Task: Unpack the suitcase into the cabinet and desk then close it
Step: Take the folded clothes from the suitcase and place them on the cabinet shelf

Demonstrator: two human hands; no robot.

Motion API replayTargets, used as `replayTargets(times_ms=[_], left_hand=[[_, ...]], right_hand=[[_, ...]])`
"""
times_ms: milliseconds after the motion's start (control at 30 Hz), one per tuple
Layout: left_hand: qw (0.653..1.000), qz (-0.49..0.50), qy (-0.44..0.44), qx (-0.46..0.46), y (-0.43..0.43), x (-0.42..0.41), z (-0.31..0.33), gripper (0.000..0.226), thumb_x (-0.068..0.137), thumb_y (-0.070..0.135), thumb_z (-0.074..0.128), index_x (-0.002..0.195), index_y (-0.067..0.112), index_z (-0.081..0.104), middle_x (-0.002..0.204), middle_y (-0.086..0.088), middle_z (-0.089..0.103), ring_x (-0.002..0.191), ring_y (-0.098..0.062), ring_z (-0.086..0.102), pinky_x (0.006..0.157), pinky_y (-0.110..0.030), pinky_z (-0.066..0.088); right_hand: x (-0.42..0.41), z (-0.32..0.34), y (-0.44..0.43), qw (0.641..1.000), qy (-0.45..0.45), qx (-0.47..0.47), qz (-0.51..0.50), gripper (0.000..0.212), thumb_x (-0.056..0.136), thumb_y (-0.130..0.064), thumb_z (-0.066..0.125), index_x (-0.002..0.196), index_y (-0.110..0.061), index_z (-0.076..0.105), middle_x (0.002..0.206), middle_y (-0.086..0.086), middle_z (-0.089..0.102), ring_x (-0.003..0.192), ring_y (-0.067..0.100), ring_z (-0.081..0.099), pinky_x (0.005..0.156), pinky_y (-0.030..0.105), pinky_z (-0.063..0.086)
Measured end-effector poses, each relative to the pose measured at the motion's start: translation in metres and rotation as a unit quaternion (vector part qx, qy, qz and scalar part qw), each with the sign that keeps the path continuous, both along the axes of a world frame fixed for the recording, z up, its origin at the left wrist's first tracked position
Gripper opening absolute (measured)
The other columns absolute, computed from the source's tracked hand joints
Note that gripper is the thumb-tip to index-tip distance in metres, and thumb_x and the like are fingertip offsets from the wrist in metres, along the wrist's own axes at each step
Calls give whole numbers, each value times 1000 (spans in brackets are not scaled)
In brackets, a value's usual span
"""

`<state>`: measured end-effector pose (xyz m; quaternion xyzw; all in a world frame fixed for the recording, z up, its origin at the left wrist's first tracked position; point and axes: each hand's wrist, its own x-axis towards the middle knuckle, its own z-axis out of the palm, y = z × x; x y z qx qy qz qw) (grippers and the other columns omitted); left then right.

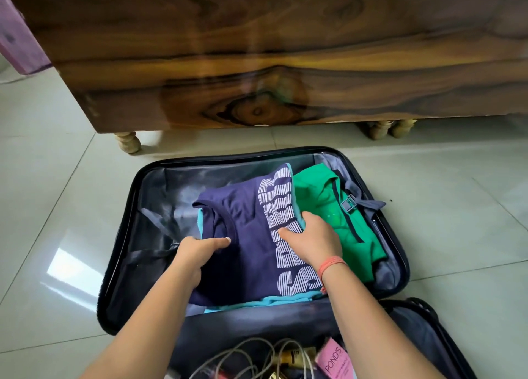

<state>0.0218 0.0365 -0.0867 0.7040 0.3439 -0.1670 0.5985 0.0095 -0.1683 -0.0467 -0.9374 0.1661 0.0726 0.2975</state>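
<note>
Both bare forearms reach forward and down from the bottom edge of the view, the left one angling in from the lower left and the right one running almost straight up the frame. The left grip (194, 254) lies palm-down, its thumb stretched flat along the top of the navy shirt (243, 264) and its fingers tucked under the near-left edge — a pinch. The right grip (313, 240) sits further forward, thumb pressed on top, fingers curled over the shirt's right edge and hidden beneath. An orange thread band (331, 264) circles the right wrist.
</note>
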Motion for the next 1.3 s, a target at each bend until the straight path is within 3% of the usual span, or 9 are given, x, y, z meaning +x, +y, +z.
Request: replayTargets(times_ms=[133,267,467,533,667,833,967,1100,1300], left_hand=[[1000,8,-22,10,-1,-3,8,20,72,5,80,77,0,62,75,-16,65,65,-29,62,60,-32,49],[997,25,-62,26,1,-3,27,29,69,4,81,59,6,53,60,-9,59,56,-25,56,53,-28,43],[991,29,-86,97,11,-11,90,40,51,22,84,69,-1,57,67,-14,65,66,-32,62,65,-43,53],[990,23,-84,108,8,-22,131,33,56,19,83,64,4,55,65,-10,64,64,-31,59,61,-39,48],[987,-12,-94,132,-4,-43,237,24,68,20,79,66,8,58,65,-6,63,66,-26,58,56,-32,41],[988,-14,-78,134,-24,-91,381,22,67,20,80,75,7,64,74,-9,68,74,-29,63,71,-45,52],[990,-16,-99,103,-39,-132,512,17,71,17,79,70,15,62,70,-3,65,70,-24,60,61,-35,47],[990,-23,-116,75,-47,-177,626,17,70,17,80,78,16,64,80,-6,68,76,-25,64,69,-40,53],[989,-38,-140,22,-67,-254,707,15,69,13,79,77,12,65,79,-6,69,78,-27,64,74,-42,53]], right_hand=[[-3,10,1,999,-16,-32,-13,35,73,-46,69,83,-14,60,82,0,66,81,28,62,64,28,44],[-3,20,-6,999,-22,-13,-37,35,70,-44,72,81,-12,64,75,1,66,78,28,62,64,29,47],[-15,69,0,995,-50,52,-68,35,68,-46,73,75,-12,65,72,1,67,75,28,61,67,32,49],[-30,100,0,993,-39,76,-83,31,68,-46,74,72,-16,65,69,-1,67,72,27,62,66,32,49],[-50,188,-11,982,-44,129,-132,28,60,-50,73,70,-24,67,66,-4,69,70,25,65,68,34,53],[-98,339,-27,980,-65,132,-136,18,72,-32,78,82,-18,73,87,5,66,67,20,53,52,26,33],[-139,467,-41,974,-121,123,-148,21,70,-30,80,87,-18,75,88,4,67,77,24,60,63,29,44],[-191,590,-51,970,-161,107,-150,27,73,-31,79,95,-17,75,92,3,68,78,21,60,65,26,44],[-273,692,-74,965,-191,69,-166,29,71,-35,78,95,-20,75,91,2,72,82,24,64,69,32,53]])
